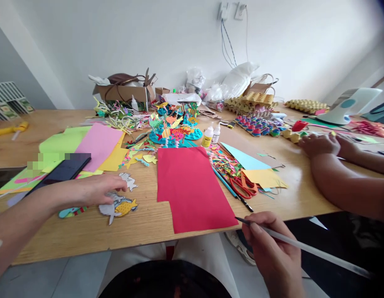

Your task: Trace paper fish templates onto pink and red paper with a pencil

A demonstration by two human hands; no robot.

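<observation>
A red sheet of paper with a notch cut from its lower left corner lies in front of me. My right hand is closed around a long pale pencil, its dark tip close to the sheet's lower right corner. On the left, my left hand reaches over small paper fish cutouts, thumb and fingers apart, fingertips at a grey-white cutout. A yellow dotted fish lies just below it. Whether the fingers touch or grip a cutout is unclear.
Beyond the sheet stand two glue bottles and blue models with paper fish. Red scissors lie right of the sheet. Coloured papers and a phone are at left. Another person's arms rest on the table at right.
</observation>
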